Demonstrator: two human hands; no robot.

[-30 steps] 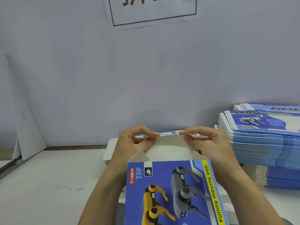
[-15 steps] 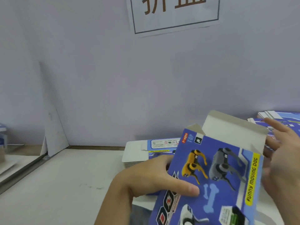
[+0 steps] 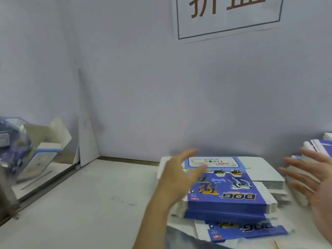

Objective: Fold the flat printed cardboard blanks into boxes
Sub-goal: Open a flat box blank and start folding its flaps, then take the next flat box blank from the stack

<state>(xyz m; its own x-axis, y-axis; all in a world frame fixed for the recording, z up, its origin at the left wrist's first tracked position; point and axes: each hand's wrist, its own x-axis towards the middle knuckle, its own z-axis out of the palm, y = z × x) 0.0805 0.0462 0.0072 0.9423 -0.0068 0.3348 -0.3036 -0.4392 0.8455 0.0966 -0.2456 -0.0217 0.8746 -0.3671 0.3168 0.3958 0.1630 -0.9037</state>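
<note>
Desk [image 3: 89, 203]: white, fills lower frame. Stack of blanks [image 3: 224, 193] sits lower centre-right, second pile [image 3: 319, 148] at right edge. Folded box [image 3: 30, 153] at far left, blurred, looks airborne, flap open; could land crooked or pop open. Left hand [image 3: 181, 175] hovers over stack, fingers spread, empty grip. Right hand [image 3: 310, 178] also spread, empty. Risk I'd guess: hasty grab lifts two blanks, or skews stack.

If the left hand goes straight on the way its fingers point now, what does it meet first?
Probably the top blank of the stack of flat blanks: the open left hand points right and slightly away over its far end. Its height above the stack is unclear.
</note>
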